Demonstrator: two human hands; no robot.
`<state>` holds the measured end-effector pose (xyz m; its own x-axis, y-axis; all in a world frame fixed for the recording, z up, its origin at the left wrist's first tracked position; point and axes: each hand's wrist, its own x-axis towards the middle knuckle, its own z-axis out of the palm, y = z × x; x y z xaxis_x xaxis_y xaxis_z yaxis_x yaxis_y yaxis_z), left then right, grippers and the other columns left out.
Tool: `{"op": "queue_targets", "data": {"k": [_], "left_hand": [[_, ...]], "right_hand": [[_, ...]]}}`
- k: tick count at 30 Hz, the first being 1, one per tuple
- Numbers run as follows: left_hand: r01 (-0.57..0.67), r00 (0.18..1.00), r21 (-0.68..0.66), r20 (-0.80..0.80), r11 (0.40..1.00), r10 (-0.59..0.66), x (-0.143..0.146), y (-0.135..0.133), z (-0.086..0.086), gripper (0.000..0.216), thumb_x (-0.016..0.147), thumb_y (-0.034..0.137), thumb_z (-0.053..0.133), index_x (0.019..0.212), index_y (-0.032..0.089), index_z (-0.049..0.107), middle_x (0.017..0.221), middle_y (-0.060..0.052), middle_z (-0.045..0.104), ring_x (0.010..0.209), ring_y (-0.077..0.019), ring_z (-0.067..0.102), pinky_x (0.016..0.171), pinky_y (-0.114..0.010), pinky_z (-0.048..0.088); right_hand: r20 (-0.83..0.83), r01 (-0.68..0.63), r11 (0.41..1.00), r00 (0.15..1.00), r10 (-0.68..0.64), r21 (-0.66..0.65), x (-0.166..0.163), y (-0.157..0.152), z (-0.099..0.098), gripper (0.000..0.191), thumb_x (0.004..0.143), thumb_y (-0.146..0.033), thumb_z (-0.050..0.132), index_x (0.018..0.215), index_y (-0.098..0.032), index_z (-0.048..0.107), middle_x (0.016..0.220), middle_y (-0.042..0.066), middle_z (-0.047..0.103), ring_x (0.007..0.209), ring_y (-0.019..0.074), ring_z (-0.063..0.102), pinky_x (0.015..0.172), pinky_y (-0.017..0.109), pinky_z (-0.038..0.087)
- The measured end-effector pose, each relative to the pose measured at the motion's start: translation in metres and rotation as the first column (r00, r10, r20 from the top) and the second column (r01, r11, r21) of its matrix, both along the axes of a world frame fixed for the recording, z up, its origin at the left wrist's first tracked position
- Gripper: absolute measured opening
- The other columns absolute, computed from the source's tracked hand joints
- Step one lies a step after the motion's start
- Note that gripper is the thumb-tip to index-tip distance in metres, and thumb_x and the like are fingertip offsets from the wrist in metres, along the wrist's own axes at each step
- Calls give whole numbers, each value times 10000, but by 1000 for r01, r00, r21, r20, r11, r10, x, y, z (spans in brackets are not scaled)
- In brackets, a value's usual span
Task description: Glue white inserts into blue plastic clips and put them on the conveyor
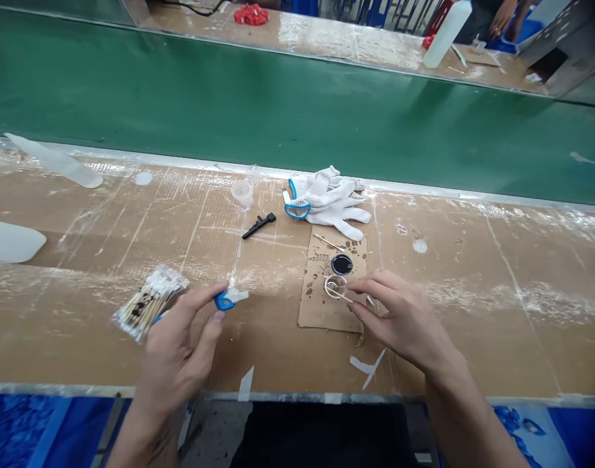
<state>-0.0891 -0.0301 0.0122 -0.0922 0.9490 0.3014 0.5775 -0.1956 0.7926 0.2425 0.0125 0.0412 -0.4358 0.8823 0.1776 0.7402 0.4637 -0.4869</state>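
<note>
Between the thumb and fingertips of my left hand (pixel 185 341) is a small blue plastic part (pixel 224 301) with a whitish tab sticking out to the right. My right hand (pixel 399 312) pinches a cotton swab (pixel 343 297), its stick reaching over a small clear cup (pixel 332 281) with a white rim. Just behind that cup stands a round container of black liquid (pixel 342 264). Both rest on a stained cardboard piece (pixel 314 315), where another cotton swab (pixel 329 242) lies. A bag of cotton swabs (pixel 148 302) lies beside my left hand.
White gloves with blue cuffs (pixel 331 200) lie behind the cardboard. To their left are a black plastic tool (pixel 259 225) and a clear cup (pixel 242 193). A green belt (pixel 277 104) runs across behind the bench. On the far side, another person's hand (pixel 502 18) shows near a bottle (pixel 447 36).
</note>
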Motion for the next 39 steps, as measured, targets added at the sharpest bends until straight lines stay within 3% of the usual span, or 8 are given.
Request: {"op": "queue_targets", "data": {"k": [2, 4, 7, 10, 19, 22, 26, 39], "left_hand": [[1, 922, -93, 386, 996, 35, 22, 5, 6, 262, 988, 312, 634, 1210, 275, 769, 1016, -38, 770, 925, -237, 727, 866, -370, 547], [79, 727, -133, 685, 988, 35, 42, 13, 10, 240, 1010, 362, 618, 1130, 246, 791, 872, -27, 739, 802, -196, 714, 792, -331, 569], [177, 493, -139, 869, 974, 35, 64, 28, 11, 266, 1010, 449, 647, 1003, 221, 783, 783, -7, 699, 686, -141, 681, 686, -263, 573], [208, 389, -154, 919, 966, 63, 76, 37, 6, 308, 961, 519, 710, 955, 213, 748, 837, -11, 743, 687, -130, 706, 685, -248, 598], [114, 395, -241, 901, 964, 178, 80, 36, -11, 267, 887, 376, 830, 1098, 227, 762, 1021, -46, 831, 973, -213, 815, 855, -297, 639], [101, 351, -238, 917, 966, 189, 79, 36, -10, 332, 854, 279, 864, 1163, 268, 743, 1037, -31, 839, 935, -187, 820, 834, -264, 637], [106, 332, -214, 928, 971, 168, 79, 35, -10, 255, 772, 196, 926, 980, 239, 783, 1029, -19, 845, 835, -131, 809, 822, -202, 626], [276, 263, -179, 959, 944, 105, 82, 33, -10, 207, 856, 277, 872, 1042, 230, 795, 1080, -34, 811, 825, -92, 756, 830, -169, 612]], "right_hand": [[-14, -11, 1000, 1000, 11, 3, 2, -1, 2, 122, 984, -244, 668, 1088, -236, 732, 978, 57, 770, 858, 225, 715, 686, 333, 539], [-41, -25, 999, 999, 26, 22, 3, -1, 2, 112, 992, -259, 678, 1086, -240, 736, 963, 54, 772, 841, 218, 711, 677, 330, 537], [-55, -46, 998, 997, 48, 39, 2, -1, 0, 105, 1019, -227, 643, 1018, -239, 747, 917, 43, 773, 787, 199, 684, 669, 327, 528], [-59, -48, 998, 997, 50, 45, 0, 2, -1, 138, 1027, -196, 629, 981, -235, 753, 892, 35, 771, 774, 192, 667, 664, 324, 524], [-270, -55, 985, 958, 98, 163, -22, 7, -9, 175, 985, -90, 633, 985, -235, 732, 883, 32, 771, 774, 176, 692, 679, 314, 569], [-295, -44, 979, 950, 102, 197, -29, 8, -12, 180, 960, -52, 647, 969, -221, 706, 859, 30, 764, 778, 176, 710, 697, 315, 583], [-307, -27, 978, 947, 91, 208, -28, 7, -14, 193, 934, -23, 668, 926, -217, 665, 810, 13, 745, 742, 163, 698, 681, 309, 570], [-312, -9, 989, 949, 55, 146, -21, 11, -14, 205, 903, -15, 697, 866, -206, 631, 792, -13, 711, 734, 126, 673, 666, 257, 519]]}}
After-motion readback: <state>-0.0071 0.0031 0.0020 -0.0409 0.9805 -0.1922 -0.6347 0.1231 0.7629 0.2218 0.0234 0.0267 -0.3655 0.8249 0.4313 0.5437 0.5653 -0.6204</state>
